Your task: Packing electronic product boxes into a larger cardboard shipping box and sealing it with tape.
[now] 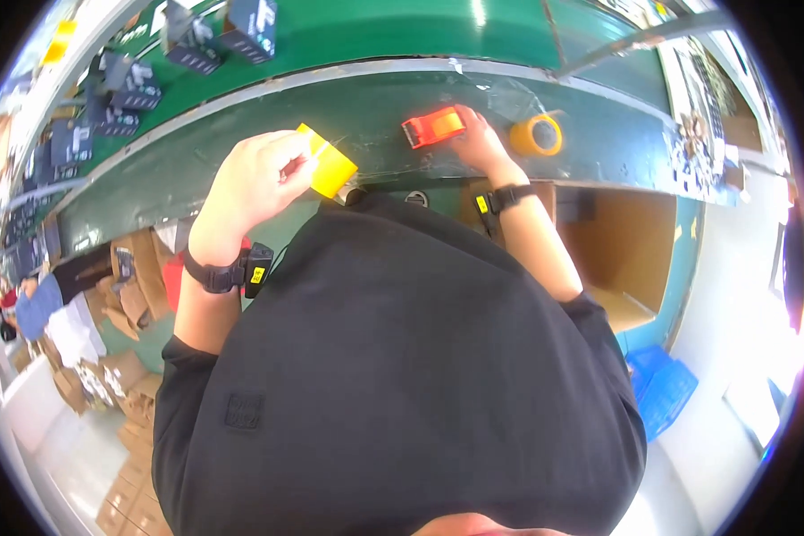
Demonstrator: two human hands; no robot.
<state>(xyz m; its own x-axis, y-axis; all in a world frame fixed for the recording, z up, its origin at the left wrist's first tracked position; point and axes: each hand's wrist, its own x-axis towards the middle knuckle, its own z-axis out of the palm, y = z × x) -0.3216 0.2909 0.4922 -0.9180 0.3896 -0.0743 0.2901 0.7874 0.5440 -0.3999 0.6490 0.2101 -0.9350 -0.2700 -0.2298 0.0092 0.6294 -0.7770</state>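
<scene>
Left hand: the left hand (255,183) is clenched around one small yellow rectangular block (329,163), smooth-faced, held just above the green bench edge.
Right hand: the right hand (481,143) grasps one orange plastic tape dispenser (433,126), which rests on the worn dark-green workbench (375,112).
Tape: one round roll of yellow tape (537,135) lies just beside that hand.
Wrists: two black wristbands (219,275), one on each arm.
Belt: several dark boxes (134,85) sit on the green conveyor (402,36) beyond.
Below: one open brown cardboard carton (621,250).
</scene>
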